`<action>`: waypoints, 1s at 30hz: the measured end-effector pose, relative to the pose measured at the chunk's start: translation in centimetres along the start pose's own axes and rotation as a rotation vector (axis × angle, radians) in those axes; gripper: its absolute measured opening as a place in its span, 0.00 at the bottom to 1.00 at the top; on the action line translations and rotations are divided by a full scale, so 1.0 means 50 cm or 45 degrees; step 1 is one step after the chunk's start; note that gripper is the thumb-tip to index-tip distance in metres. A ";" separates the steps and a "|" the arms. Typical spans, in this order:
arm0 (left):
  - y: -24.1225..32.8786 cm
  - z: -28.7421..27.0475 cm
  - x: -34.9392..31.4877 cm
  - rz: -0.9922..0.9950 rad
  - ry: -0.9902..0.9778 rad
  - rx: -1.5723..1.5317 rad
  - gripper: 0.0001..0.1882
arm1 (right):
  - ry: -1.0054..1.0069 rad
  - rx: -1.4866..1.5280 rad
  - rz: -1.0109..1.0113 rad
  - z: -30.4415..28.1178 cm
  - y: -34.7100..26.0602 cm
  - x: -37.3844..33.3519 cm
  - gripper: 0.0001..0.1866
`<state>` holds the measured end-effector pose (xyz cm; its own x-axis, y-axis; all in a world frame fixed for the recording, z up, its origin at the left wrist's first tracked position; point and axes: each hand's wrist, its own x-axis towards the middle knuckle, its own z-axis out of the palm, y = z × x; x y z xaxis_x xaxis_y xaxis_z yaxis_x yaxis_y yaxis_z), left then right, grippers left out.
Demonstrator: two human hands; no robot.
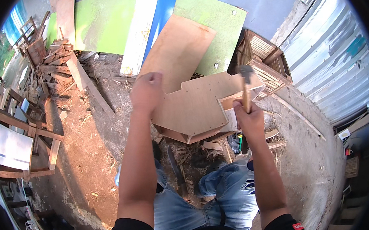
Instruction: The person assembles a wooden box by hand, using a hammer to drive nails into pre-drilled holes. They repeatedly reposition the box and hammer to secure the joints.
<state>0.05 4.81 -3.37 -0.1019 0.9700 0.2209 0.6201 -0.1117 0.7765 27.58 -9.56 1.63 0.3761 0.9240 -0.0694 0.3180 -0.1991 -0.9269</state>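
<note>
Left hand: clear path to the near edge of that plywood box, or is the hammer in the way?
Probably yes. The left hand already hovers at the plywood box by its left corner, with nothing between them. The hammer is raised in the right hand on the box's right side, away from that path.

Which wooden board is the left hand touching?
The pale plywood panel with angled corners, on the box in front. The left hand rests on its edge; the plain board behind stands apart.
</note>
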 end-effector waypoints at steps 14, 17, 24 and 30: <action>-0.051 -0.069 -0.090 -1.043 -1.252 -1.033 0.52 | -0.022 1.158 0.252 0.036 0.037 0.020 0.14; -0.026 -0.105 -0.134 -0.947 -1.237 -1.074 0.43 | 0.015 1.089 0.225 0.026 0.034 -0.005 0.12; 0.047 -0.094 -0.230 -0.060 -0.478 -1.149 0.45 | 0.255 1.262 0.162 -0.001 0.066 -0.075 0.13; 0.080 -0.075 -0.228 0.529 -0.272 -1.017 0.55 | 0.326 1.404 0.099 0.003 0.097 -0.069 0.12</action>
<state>0.79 -7.48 -0.57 0.2032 0.8291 0.5209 -0.1535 -0.4984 0.8532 27.69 -13.66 -2.70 0.5685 0.8025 -0.1813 -0.6067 0.2602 -0.7511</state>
